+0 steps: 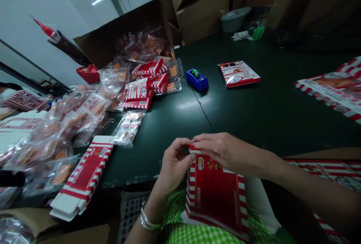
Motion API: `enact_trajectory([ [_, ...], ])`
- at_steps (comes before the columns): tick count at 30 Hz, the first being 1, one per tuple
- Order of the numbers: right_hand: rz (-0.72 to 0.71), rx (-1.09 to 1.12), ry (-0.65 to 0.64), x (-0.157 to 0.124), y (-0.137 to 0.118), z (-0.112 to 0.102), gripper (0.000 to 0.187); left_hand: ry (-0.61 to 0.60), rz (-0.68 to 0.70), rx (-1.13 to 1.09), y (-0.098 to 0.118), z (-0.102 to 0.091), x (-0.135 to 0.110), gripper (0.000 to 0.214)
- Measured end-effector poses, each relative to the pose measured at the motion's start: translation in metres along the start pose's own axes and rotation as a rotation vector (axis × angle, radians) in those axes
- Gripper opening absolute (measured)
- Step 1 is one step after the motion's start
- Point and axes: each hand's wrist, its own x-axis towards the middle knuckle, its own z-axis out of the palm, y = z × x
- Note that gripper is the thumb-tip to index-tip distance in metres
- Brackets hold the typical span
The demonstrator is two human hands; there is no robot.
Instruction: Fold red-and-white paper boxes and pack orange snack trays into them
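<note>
While my left hand point(176, 163) rises just in front of the near edge of the worktop point(169, 125), its thumb and index finger are clamped on the top left corner of a red-and-white box point(216, 199). My right hand point(222, 149) comes across from the right, back uppermost, forearm slanting over the near edge; its fingers lie close together across the box's top end. Since its thumb is out of my sight, I cannot tell whether they grip or merely rest there.

Both forearms run out of view, the left one below a silvery bangle point(148, 219). My right hand hides part of the box's top, and the small print on the dark red panel is too dim to read. Deep shadow blurs the worktop's far right corner.

Most of the box lies below my fingers, in front of the near edge and over green checked cloth point(203, 234), tilted with its top end away from me. Left of it, a narrow red carton point(88, 170) with open flaps overhangs the near edge, beside clear packets point(84, 119) heaped along the worktop's left side. Well beyond my fingers, toward the far edge, sits a blue tape dispenser point(197, 80).
</note>
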Motion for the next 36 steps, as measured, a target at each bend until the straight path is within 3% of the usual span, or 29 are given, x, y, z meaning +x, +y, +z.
enact_trajectory([
  [3, 0.048, 0.072, -0.041, -0.005, 0.010, -0.012, 0.027, 0.029, 0.016, 0.105, -0.005, -0.009, -0.003, 0.014],
  [6, 0.180, 0.138, 0.141, -0.020, 0.027, -0.029, 0.033, 0.061, -0.073, 0.070, -0.011, -0.018, -0.005, 0.012],
  [8, 0.272, 0.221, 0.169, -0.031, 0.036, -0.033, 0.035, 0.055, -0.128, 0.030, -0.015, -0.021, -0.005, 0.014],
  [11, 0.392, 0.354, 0.061, -0.035, 0.039, -0.025, 0.040, 0.055, -0.123, 0.007, -0.018, -0.018, -0.003, 0.014],
  [15, 0.482, 0.376, 0.034, -0.020, 0.033, -0.010, 0.042, 0.074, -0.090, -0.024, -0.018, -0.009, 0.000, 0.012],
  [21, 0.510, 0.466, -0.146, -0.005, 0.022, -0.019, 0.038, 0.068, -0.014, -0.040, -0.007, -0.008, -0.010, 0.007],
  [26, 0.479, 0.667, -0.494, 0.004, 0.022, -0.032, 0.033, -0.025, -0.035, -0.108, 0.003, -0.009, -0.025, 0.006],
  [30, 0.464, 0.687, -0.538, 0.009, 0.025, -0.036, 0.030, -0.008, -0.077, -0.137, 0.002, -0.008, -0.027, 0.007],
  [36, 0.401, 0.528, -0.513, 0.012, 0.016, -0.054, 0.027, 0.040, -0.093, -0.126, 0.004, -0.010, -0.018, 0.007],
])
